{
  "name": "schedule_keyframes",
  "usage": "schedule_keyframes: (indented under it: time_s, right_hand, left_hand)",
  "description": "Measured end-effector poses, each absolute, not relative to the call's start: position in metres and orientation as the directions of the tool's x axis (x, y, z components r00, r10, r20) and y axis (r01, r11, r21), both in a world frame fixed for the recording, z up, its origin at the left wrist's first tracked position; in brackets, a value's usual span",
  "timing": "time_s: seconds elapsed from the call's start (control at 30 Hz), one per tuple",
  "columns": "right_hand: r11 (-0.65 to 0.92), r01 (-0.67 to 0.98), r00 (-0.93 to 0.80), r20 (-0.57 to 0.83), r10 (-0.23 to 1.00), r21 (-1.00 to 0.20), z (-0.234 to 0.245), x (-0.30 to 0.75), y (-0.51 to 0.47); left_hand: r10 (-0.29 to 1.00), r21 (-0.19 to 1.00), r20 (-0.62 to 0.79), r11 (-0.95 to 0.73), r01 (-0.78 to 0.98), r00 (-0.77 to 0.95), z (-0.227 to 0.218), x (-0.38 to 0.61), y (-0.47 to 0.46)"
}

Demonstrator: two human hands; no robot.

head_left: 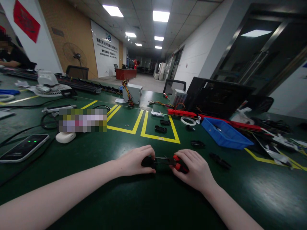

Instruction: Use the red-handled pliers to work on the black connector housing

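Note:
My left hand [135, 160] is closed round a small black part [148, 162] low on the green table [120, 198]. My right hand [195, 169] grips the red handles of a pair of pliers [176, 162], whose dark jaws reach left to the black part. Both hands rest on the table surface, close together near its front middle.
Several small black parts [160, 129] lie inside and beside yellow taped boxes. A blue tray [223, 133], a red strip, white tape ring and cables sit at right. A phone [24, 147] and white earbud case [65, 136] lie at left. A person sits far left.

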State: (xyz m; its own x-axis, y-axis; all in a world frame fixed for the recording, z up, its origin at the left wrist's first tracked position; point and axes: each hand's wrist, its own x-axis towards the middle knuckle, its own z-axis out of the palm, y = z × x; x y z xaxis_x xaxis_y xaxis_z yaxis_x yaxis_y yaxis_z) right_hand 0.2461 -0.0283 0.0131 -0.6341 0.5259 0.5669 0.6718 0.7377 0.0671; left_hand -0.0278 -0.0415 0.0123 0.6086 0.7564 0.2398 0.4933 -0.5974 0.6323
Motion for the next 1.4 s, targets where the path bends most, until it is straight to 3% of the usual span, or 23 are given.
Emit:
schedule_keyframes:
  time_s: [0.23, 0.5, 0.77, 0.97, 1.4]
  right_hand:
    - [0.75, 0.661, -0.644, 0.523, 0.558, 0.015, 0.013, 0.241, -0.027]
    - [0.745, 0.667, -0.641, 0.503, 0.58, -0.009, 0.012, 0.238, -0.026]
    - [0.745, 0.667, -0.641, 0.492, 0.59, -0.024, 0.014, 0.237, -0.03]
    - [0.749, 0.663, -0.642, 0.501, 0.58, -0.018, 0.013, 0.237, -0.03]
    - [0.733, 0.68, -0.626, 0.506, 0.593, -0.017, 0.014, 0.235, -0.031]
  left_hand:
    - [0.757, 0.7, 0.275, -0.58, 0.417, 0.593, 0.012, -0.029, -0.037]
    - [0.775, 0.696, 0.233, -0.554, 0.456, 0.587, 0.009, -0.029, -0.036]
    - [0.796, 0.782, 0.192, -0.477, 0.4, 0.574, 0.011, -0.031, -0.036]
    - [0.8, 0.746, 0.123, -0.465, 0.477, 0.587, 0.014, -0.028, -0.04]
    - [0.796, 0.688, 0.153, -0.511, 0.515, 0.586, 0.014, -0.032, -0.041]
